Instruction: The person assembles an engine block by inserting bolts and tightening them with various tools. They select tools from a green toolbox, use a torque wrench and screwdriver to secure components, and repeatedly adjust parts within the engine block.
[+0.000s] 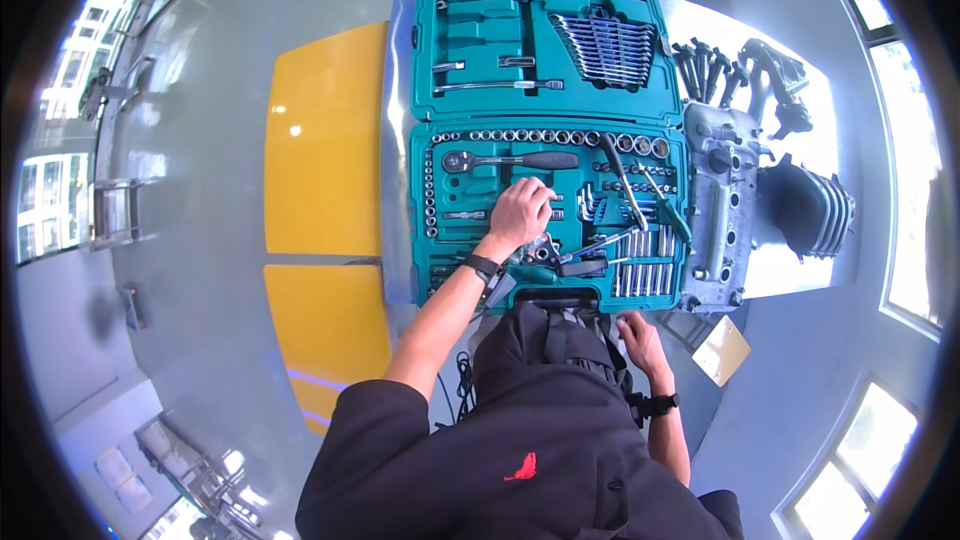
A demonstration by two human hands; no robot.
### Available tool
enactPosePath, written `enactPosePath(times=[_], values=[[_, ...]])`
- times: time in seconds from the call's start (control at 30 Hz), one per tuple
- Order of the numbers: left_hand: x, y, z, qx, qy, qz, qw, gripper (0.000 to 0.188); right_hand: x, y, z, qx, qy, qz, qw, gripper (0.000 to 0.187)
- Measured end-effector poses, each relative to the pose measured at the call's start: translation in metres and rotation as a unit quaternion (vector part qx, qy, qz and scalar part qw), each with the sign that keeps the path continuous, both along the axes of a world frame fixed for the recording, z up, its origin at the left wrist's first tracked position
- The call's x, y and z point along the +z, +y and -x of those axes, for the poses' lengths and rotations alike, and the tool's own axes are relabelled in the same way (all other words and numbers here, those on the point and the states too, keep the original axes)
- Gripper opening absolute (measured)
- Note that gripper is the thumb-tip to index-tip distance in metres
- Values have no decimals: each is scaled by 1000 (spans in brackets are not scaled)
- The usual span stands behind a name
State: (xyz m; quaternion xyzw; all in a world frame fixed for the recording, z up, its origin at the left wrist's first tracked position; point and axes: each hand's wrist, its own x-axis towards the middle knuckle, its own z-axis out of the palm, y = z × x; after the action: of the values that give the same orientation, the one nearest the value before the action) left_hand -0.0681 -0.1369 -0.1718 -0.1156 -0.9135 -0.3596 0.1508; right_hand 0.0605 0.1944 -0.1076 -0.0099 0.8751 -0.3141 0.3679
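A green tool case lies unfolded on the table in front of me. My left hand reaches over the middle of its lower half, fingers bent down and close together at the tray. Whatever those fingertips hold, if anything, is hidden beneath them. Just above this hand rests a ratchet with a dark handle. A row of sockets runs along the tray's far edge. My right hand hangs curled by the case's near right edge, with no object showing in it.
Combination wrenches sit in the lid. Loose tools, including a long-handled one, lie across the tray's right side. Beyond stand a metal engine cover, a black ribbed part and several dark bolts. Yellow panels are at left.
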Motion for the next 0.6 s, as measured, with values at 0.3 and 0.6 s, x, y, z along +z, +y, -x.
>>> enactPosePath(times=[0.3, 0.6], values=[[-2, 1, 4, 9, -12, -7, 1000, 6, -23, -7, 65, -102, 67, -52, 991, 51], [1, 2, 5, 4, -38, 13, 999, 6, -29, 1, 98, -212, -157, 35, 964, 61]])
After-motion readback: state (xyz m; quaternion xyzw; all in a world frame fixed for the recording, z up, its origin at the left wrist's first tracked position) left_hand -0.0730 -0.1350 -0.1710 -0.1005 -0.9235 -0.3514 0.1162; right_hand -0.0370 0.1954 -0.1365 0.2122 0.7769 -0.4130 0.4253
